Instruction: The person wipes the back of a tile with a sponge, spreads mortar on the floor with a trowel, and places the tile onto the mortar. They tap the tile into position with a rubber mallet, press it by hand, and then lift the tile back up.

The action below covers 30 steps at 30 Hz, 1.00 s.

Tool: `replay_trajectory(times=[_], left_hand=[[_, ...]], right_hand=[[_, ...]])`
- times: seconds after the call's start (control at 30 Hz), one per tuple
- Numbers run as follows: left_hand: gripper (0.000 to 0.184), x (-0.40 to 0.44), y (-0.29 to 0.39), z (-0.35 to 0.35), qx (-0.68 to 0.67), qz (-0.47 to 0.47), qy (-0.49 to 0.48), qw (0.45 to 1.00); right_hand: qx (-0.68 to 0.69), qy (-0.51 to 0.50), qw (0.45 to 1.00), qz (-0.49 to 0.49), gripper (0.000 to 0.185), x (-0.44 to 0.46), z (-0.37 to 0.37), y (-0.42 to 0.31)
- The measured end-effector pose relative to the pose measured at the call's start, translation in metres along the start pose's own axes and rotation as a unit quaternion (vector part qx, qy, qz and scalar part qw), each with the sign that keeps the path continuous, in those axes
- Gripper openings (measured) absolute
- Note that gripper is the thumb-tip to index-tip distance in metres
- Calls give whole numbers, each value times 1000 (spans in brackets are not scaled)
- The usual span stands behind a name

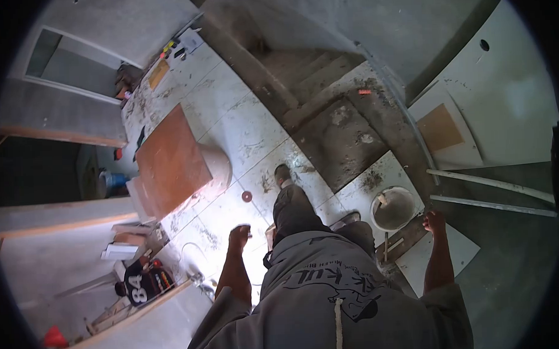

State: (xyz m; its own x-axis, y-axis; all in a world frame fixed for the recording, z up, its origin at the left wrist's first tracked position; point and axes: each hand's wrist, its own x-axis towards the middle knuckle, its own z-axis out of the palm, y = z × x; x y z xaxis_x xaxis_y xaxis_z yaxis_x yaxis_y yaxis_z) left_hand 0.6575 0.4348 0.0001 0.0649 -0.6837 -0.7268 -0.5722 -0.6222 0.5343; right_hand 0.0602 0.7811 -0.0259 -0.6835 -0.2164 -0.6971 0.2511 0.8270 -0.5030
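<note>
My left hand point(239, 237) hangs over the pale tiled floor point(231, 204) with its fingers curled. A small dark bit shows at its fingertips, too small to name. Beyond this hand a reddish disc point(247, 196) with a centre hole lies on the tiles. My right hand point(434, 222) is closed in a fist, with nothing seen in it. It is above a pale square tile point(448, 251) and just right of a round bucket point(374, 215). Grey material fills the bucket, and a light-coloured handle point(382, 198) leans at its inner edge.
A reddish-brown panel point(174, 163) rests over a round white container point(217, 163). Dark bare ground point(340, 141) and steps point(319, 74) lie ahead. Two pale bars point(493, 205) lean at right. Through an opening at lower left, a person point(142, 287) wears a numbered dark shirt.
</note>
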Motion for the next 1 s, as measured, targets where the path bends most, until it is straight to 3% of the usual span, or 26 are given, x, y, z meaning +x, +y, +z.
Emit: replay_trajectory(times=[0.1, 0.23, 0.37, 0.4, 0.57, 0.6, 0.67, 0.73, 0.8, 0.9, 0.93, 1.0], left_hand=[[28, 33, -14, -6, 47, -126, -26, 991], [29, 101, 17, -18, 6, -134, -78, 988], [36, 196, 75, -60, -22, -36, -135, 990], [36, 206, 99, -76, -36, 21, -135, 990], [32, 284, 174, -170, -18, 80, -92, 992], [30, 271, 197, -183, -81, 68, -53, 993], [38, 313, 166, -228, -139, 113, -119, 977], [43, 274, 196, -234, -83, 39, 20, 996], [42, 260, 184, -237, -95, -6, 48, 994], [27, 264, 121, -237, -148, -79, 39, 985], [25, 267, 87, -233, -195, -32, 25, 980], [29, 260, 49, -230, -148, -27, 1, 989]], right_hand=[[23, 35, 999, 16, 17, -18, 10, -13], [33, 72, 989, 123, 8, -46, 30, -13], [26, 69, 975, 207, 8, -95, 76, -65], [12, 51, 979, 195, 8, -98, 91, -87], [27, 3, 995, 96, 12, -91, 164, -192], [54, -30, 994, 90, 12, -81, 175, -198], [57, -59, 993, 83, 11, -69, 196, -220], [32, -54, 994, 90, 11, -67, 218, -247], [-41, -43, 995, 78, 11, -62, 230, -265], [-79, -56, 991, 93, 11, -34, 240, -273], [-83, -66, 991, 88, 11, -20, 245, -275], [0, -121, 985, 122, 9, 23, 250, -269]])
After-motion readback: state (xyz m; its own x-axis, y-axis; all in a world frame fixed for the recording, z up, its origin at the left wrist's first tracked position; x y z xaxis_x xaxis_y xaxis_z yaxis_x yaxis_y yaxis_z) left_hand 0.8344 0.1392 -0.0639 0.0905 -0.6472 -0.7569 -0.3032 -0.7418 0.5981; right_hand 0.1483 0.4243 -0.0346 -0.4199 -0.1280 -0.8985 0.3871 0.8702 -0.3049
